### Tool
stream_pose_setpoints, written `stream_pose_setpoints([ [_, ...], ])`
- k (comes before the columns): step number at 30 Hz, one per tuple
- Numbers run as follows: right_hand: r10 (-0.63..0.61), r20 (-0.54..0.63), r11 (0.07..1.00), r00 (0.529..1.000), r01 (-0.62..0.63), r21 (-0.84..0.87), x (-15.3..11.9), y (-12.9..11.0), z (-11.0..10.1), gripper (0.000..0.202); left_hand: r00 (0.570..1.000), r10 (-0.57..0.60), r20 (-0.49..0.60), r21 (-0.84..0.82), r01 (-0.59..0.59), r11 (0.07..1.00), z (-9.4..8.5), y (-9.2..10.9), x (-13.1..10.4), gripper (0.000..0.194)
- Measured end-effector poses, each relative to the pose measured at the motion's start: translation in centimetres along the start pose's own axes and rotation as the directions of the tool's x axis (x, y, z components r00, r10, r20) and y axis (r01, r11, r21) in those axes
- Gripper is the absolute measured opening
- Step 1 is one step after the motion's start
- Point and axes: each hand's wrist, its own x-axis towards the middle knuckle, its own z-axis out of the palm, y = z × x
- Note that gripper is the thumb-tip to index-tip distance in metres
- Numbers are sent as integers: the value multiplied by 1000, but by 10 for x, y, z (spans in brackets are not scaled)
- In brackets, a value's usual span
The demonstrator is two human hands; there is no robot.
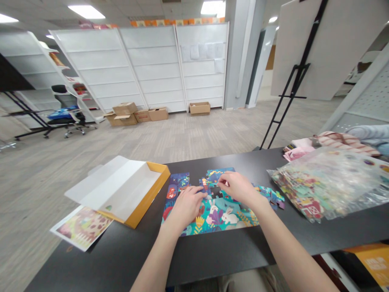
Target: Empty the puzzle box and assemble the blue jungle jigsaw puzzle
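Note:
A partly joined jigsaw puzzle (212, 219) lies on the black table, showing white rabbits, plants and a blue-green ground. Gaps in its upper middle let the dark tabletop through. My left hand (189, 202) rests on the left-middle of the puzzle, palm down, fingers stretched out and holding nothing. Over the upper right part, my right hand (238, 187) has thumb and fingers pinched on a small puzzle piece (225, 183), mostly hidden by the fingertips, just above a gap. Several puzzle pieces (275, 196) lie at the puzzle's right side, beyond my right wrist.
An open yellow box (146, 198) with a white lining stands left, partly over a picture sheet (83, 227). To the right lie a clear plastic bag of pieces (328, 182) and folded cloths (346, 142). Beyond the black table (206, 259) are an easel stand (285, 93) and cardboard boxes (124, 113).

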Motion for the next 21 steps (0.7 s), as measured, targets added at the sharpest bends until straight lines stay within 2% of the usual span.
stream_pose_setpoints([
  [5, 19, -23, 999, 1000, -18, 44, 2, 1, -4, 21, 1000, -19, -21, -36, 18, 999, 2, -1, 3, 27],
  [8, 36, -93, 997, 995, -30, 68, -2, 8, -12, 23, 1000, -7, -22, -36, 6, 999, 2, -1, 2, 27],
  [13, 136, -259, 990, 956, -119, 79, -32, 48, -39, 27, 1000, 23, -14, -25, -23, 999, 1, -4, 2, 24],
  [17, 251, -244, 968, 937, -249, 39, -66, 87, -59, 26, 999, 44, -19, -13, -44, 999, 2, -7, 3, 24],
  [21, 276, -176, 960, 945, -279, 5, -88, 105, -68, 23, 999, 47, -15, -31, -47, 998, 1, -8, 4, 22],
])
